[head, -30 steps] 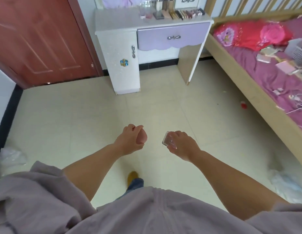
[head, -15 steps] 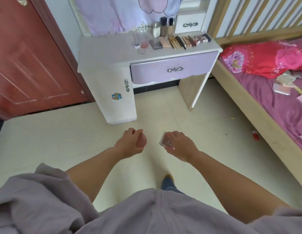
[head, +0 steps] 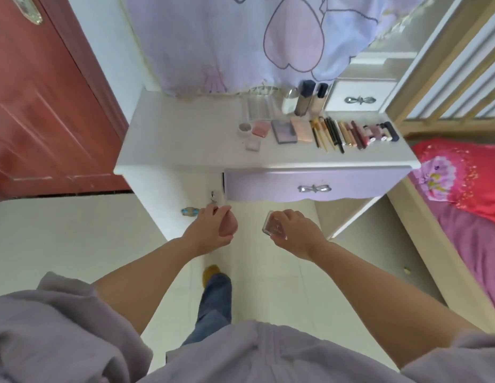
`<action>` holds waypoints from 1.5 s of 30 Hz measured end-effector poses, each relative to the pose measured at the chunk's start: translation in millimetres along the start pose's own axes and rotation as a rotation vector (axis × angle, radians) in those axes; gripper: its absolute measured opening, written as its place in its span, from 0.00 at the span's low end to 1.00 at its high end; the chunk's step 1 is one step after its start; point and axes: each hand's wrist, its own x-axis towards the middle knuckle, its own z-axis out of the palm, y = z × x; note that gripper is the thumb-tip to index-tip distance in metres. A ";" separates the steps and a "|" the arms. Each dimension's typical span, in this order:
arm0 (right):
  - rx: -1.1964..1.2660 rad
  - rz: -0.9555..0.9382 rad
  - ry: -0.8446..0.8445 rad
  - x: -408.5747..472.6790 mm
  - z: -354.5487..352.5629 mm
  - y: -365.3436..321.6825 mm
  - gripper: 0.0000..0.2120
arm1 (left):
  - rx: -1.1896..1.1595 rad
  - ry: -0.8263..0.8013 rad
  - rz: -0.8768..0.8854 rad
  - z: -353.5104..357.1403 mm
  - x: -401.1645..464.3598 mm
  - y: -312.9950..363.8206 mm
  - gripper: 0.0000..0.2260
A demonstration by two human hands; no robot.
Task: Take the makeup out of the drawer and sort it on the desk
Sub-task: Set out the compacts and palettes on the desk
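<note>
Below the front edge of the white desk [head: 185,139], both hands hung over open floor tile [head: 75,244]. The left hand [head: 210,230] had its fingers curled round a pink, rounded sponge [head: 229,226], the thumb pressed on top of it. The right hand [head: 296,233] pinched a small clear compact [head: 272,226] from above, fingers bent over its far edge; the case tilted with one corner toward the left hand. The two hands were near each other but apart, with bare tile between them.

The lavender drawer [head: 309,186] sat closed under the desk's right half, its bow handle [head: 314,188] just above the right hand in the view. The left hand was close to the cabinet door handle [head: 214,196] at the desk's lower left section.

On the desktop, the sorted makeup [head: 318,131] lay in a row along the right half: small pots and compacts at the left end, flat palettes in the middle, then brushes, pencils and lip tubes side by side out to the right edge. Bottles [head: 304,98] stood behind them beside a small white drawer unit [head: 359,99]. The desktop's left half was bare white surface.

A red door [head: 41,106] stood to the left, and a wooden bed frame [head: 434,233] with pink bedding [head: 461,175] bounded the floor on the right. One foot [head: 211,272] stepped forward on the tile beneath the arms.
</note>
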 end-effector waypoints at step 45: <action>-0.058 0.047 0.209 411.5 -127.4 37.2 0.19 | 0.077 0.070 0.119 -189.1 395.9 -51.2 0.27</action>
